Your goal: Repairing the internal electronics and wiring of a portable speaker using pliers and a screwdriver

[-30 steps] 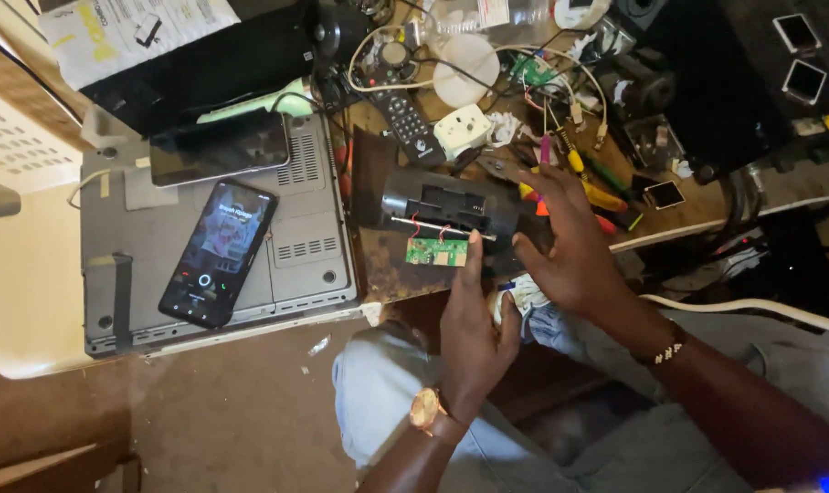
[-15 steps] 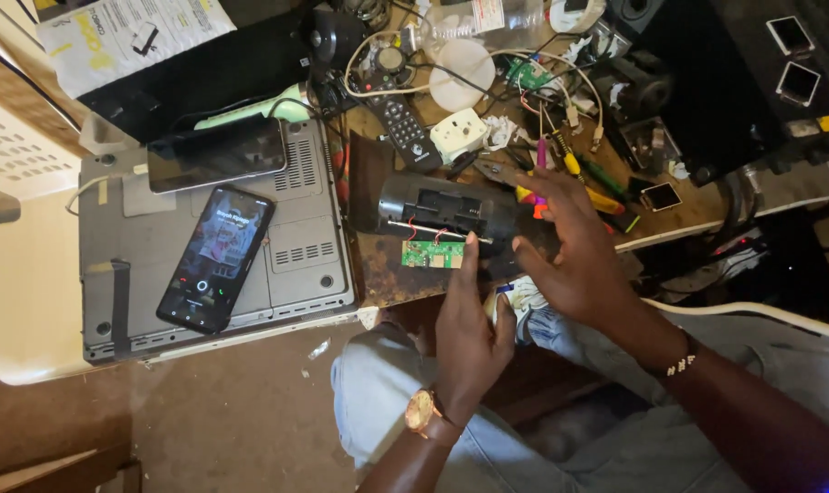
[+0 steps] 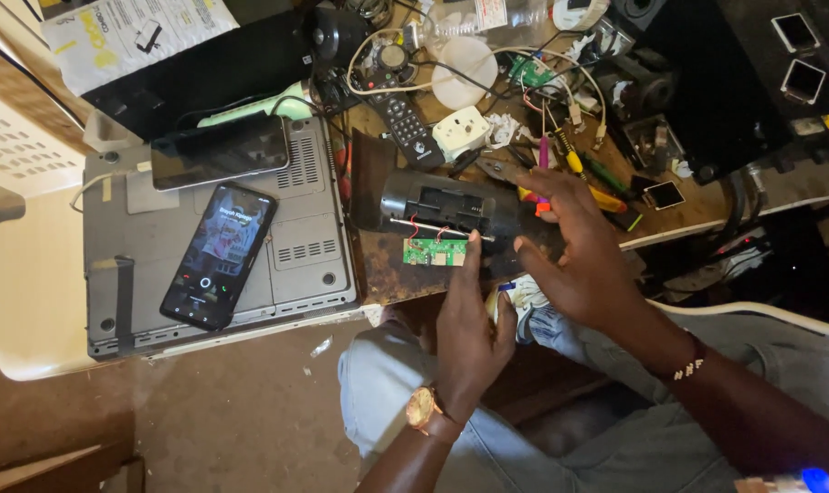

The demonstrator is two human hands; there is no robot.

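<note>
Nearest, jeans-clad knees point(image 3: 387, 383) below the table edge, a gold wristwatch point(image 3: 423, 408) on the left wrist, a beaded bracelet point(image 3: 686, 367) on the right. Little changed from half a second ago: both hands in nearly the same places, the right one drawn slightly back from the casing, its fingertips now just off the dark shell.

Left hand point(image 3: 469, 319) reaching up, fingers held together and extended, tips touching the right end of the small green circuit board point(image 3: 435, 252); no pinch visible, more a press against its edge. Board lying flat at the near edge of the rusty brown table point(image 3: 378, 274), tied by thin red wires to the black oblong casing point(image 3: 442, 203) just behind it.

Right hand point(image 3: 579, 256) beside the casing's right end, fingers spread and slightly curled, holding nothing.

Left of that, an upturned grey laptop point(image 3: 295, 246) carrying two phones, one lit point(image 3: 221, 254), one dark point(image 3: 218, 152).

Farther back, a remote control point(image 3: 407, 123), a white plug adapter point(image 3: 462, 133), screwdrivers point(image 3: 579, 169), tangled cables point(image 3: 524, 55).
</note>
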